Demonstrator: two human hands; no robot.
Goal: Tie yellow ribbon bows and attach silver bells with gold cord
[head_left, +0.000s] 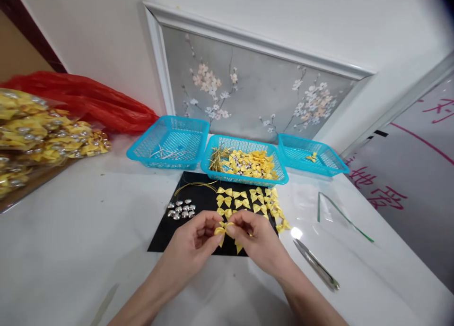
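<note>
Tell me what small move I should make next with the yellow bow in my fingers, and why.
Probably a gentle outward tug to spread its loops: your left hand and right hand pinch opposite sides of the yellow bow, and other yellow bows lie spread out on the black mat.

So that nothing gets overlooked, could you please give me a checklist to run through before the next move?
1. Yellow bow held by both left hand and right hand: ok.
2. Centre of that bow properly formed: cannot tell, fingers partly cover it.
3. Silver beads within reach on the black mat: ok, grouped on its left side.
4. Laid-out bows all separate: not ok, the rightmost ones overlap.
5. Metal tool clear of the hands: ok, lying right of the mat.
</note>
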